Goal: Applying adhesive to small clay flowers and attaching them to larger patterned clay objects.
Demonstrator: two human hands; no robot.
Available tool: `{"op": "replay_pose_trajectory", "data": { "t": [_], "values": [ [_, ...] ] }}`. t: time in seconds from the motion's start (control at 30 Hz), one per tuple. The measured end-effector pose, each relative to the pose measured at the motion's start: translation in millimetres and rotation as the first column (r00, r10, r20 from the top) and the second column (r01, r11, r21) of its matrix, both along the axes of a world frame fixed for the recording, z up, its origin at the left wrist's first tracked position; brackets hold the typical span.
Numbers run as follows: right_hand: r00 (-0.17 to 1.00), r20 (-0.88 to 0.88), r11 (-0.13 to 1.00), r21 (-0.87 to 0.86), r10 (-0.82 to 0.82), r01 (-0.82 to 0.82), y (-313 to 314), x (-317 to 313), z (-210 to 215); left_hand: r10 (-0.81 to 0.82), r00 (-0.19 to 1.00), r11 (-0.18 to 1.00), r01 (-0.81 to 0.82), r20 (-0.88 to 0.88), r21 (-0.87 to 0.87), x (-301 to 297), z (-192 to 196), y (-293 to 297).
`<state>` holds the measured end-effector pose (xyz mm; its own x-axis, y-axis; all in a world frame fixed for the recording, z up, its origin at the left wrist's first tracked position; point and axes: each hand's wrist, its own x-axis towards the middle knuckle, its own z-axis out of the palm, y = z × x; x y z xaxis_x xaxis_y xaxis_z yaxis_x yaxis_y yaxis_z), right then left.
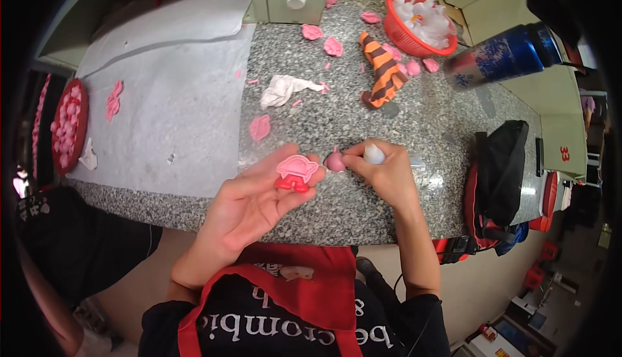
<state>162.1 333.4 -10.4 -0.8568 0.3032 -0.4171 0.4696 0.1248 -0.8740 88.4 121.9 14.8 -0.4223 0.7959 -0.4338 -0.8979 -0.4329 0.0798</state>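
Note:
My left hand (249, 205) is palm up near the table's front edge, its fingers supporting a small moulded figure piece (297, 165), pink above and red below. A pink round piece (335, 161) with a thin stem is at the fingertips of my right hand (392, 175), just right of the figure piece. The same hand also has a small white nozzle-tipped bottle (374, 154) in its curled fingers; most of the bottle is hidden. Beyond my hands lie a flat pink piece (260, 127) and a crumpled white cloth (285, 91).
An orange-and-brown striped cloth piece (383, 72) lies beyond my right hand. Further back are a red basket (414, 45) of white nozzle-like parts and a blue bottle (502, 56). A red bowl (78, 120) of pink pieces stands left. A co-worker's arm (48, 292) shows lower left.

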Motion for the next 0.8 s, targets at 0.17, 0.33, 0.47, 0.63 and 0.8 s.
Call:
{"op": "replay_pose_trajectory", "data": {
  "t": [0.17,0.33,0.47,0.63,0.8],
  "values": [
    [0.968,-0.222,0.864,0.504,0.119,0.009,-11,7,6,0.075,0.997,0.997,-0.075,0.015,-0.006,-2,-7,-13],
    [0.9,-0.3,0.772,0.633,0.316,-0.06,-26,3,-3,0.025,1.0,0.999,-0.025,-0.011,0.047,0,-10,-12],
    [0.906,-0.401,0.848,0.52,0.133,0.105,-34,4,10,0.019,0.996,1.0,-0.019,-0.085,0.007,-1,-9,-14],
    [0.804,-0.566,0.873,0.469,0.184,0.13,-78,10,41,0.019,0.967,0.993,-0.048,-0.253,-0.109,8,-10,-11],
    [0.758,-0.612,0.873,0.472,0.227,0.12,-82,9,33,-0.001,0.948,0.995,-0.033,-0.32,-0.099,11,-10,-11]
  ]
}}
